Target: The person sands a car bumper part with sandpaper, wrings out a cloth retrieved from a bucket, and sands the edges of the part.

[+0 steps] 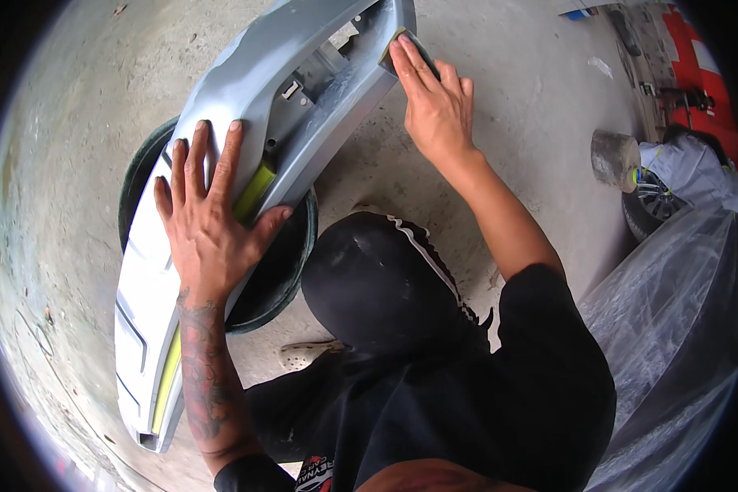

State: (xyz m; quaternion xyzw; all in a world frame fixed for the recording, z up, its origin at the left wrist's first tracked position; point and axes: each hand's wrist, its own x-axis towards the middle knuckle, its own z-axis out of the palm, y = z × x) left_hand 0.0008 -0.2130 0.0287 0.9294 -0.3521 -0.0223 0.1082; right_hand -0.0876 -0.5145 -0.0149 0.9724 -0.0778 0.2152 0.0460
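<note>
A long silver-grey plastic car bumper part (221, 90), with yellow-green strips along it, lies diagonally over a dark round tub (275, 283). My left hand (209, 217) rests on the part’s left-middle, fingers spread flat and thumb over the lower edge. At the upper right end, my right hand (439, 111) grips a small dark, flat pad (418, 49) with an olive edge and presses it on the part, two fingers stretched along its top. The pad’s underside is hidden.
My bent black-clad knee (361, 279) and a light shoe (299, 353) are below the part, on concrete floor (74, 164). At the right are a cylindrical can (611, 156), a wheel (640, 213), red-and-white objects (709, 74), a pale cloth (689, 172) and clear plastic sheeting (664, 320).
</note>
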